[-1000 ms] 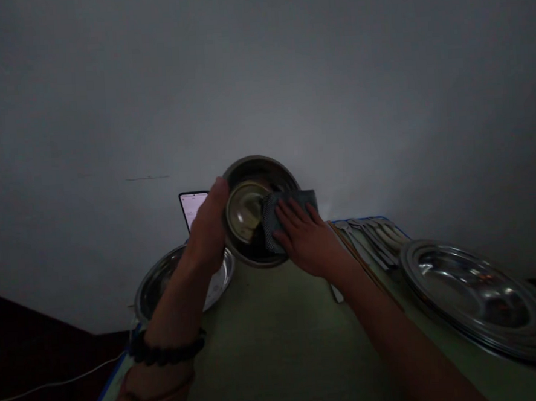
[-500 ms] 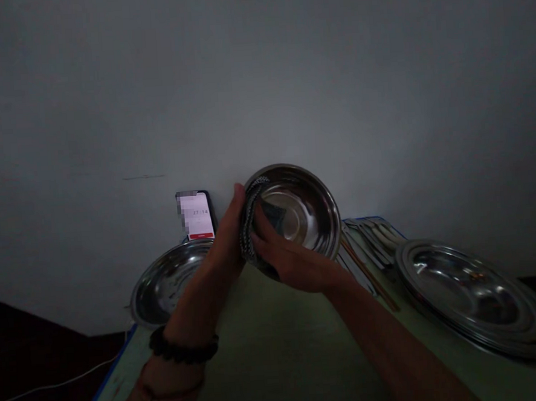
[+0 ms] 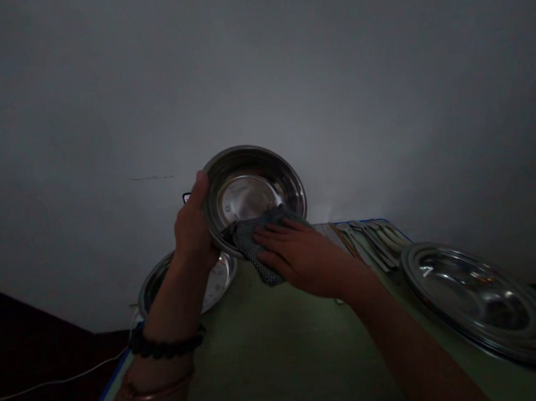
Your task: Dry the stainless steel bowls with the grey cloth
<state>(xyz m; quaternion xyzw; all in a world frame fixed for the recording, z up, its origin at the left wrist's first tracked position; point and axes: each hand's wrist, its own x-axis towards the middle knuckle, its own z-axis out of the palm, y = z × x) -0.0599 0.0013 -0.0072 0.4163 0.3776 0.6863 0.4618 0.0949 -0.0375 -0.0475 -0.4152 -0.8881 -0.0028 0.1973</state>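
Observation:
A shiny steel bowl point(image 3: 253, 189) is held up above the far part of the table, tilted with its inside facing me. My left hand point(image 3: 191, 226) grips its left rim, thumb on the edge. My right hand point(image 3: 298, 256) presses a grey checked cloth point(image 3: 252, 241) against the bowl's lower rim, fingers closed over the cloth. A dark bead bracelet point(image 3: 165, 347) circles my left wrist.
A steel plate point(image 3: 164, 285) lies on the table under my left hand. Larger stacked steel plates point(image 3: 478, 299) sit at the right. Spoons and chopsticks point(image 3: 370, 239) lie between them at the table's far edge. A phone point(image 3: 186, 197) leans on the wall, mostly hidden behind the bowl.
The bowl has shifted left and slightly up, covering most of the phone. My right hand with the cloth moved from the bowl's left rim down to its lower rim.

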